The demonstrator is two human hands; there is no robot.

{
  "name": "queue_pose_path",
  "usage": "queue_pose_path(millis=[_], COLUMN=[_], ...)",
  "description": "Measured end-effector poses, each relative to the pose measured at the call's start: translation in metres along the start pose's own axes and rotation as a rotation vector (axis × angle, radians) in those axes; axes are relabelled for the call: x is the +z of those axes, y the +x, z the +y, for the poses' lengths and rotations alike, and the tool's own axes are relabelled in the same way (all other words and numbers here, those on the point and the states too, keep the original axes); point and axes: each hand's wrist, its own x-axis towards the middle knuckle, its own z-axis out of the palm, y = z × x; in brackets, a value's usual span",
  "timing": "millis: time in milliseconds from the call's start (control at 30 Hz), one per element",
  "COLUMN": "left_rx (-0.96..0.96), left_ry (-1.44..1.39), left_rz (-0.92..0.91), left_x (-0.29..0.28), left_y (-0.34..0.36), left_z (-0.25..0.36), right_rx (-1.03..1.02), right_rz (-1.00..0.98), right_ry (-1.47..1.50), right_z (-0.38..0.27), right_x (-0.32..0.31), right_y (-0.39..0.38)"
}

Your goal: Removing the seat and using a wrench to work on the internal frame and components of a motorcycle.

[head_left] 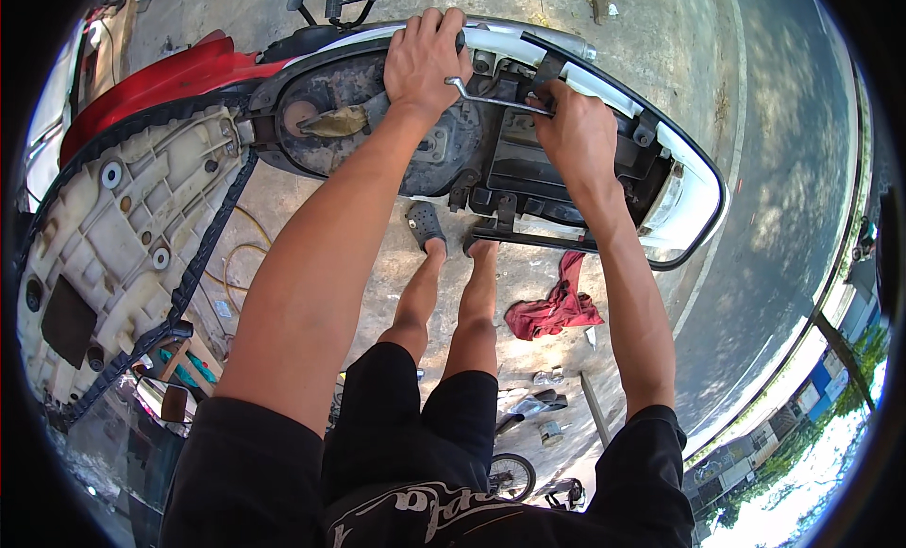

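A thin bent metal wrench [491,100] lies across the open under-seat bay of a white-trimmed scooter body [679,161], its far end clenched in the right hand [580,137]. The left hand [425,62] grips the scooter's upper rim just beside it. The raised cream seat underside [113,236] stands left, and a crumpled red rag [557,307] lies on the concrete below.

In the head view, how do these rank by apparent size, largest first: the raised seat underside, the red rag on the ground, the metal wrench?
1. Raised seat underside, though it is nearest the camera.
2. Red rag.
3. Metal wrench, gripped by the right hand; only part shows.
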Motion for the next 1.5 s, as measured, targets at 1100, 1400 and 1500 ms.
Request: queue_pose_path(millis=[1100,1400,1500], left_rx=[0.027,0.016,0.017], left_ry=[-0.035,-0.037,-0.034], left_rz=[0.036,0.055,0.042], left_x=[0.000,0.001,0.001], left_y=[0.000,0.001,0.001], left_z=[-0.001,-0.003,-0.001], right_rx=[0.097,0.158,0.166], right_rz=[0.100,0.084,0.100], right_ry=[-0.012,0.055,-0.007], right_z=[-0.017,-0.025,-0.021], right_x=[-0.001,-0.007,-0.005], right_y=[-0.005,0.000,-0.001])
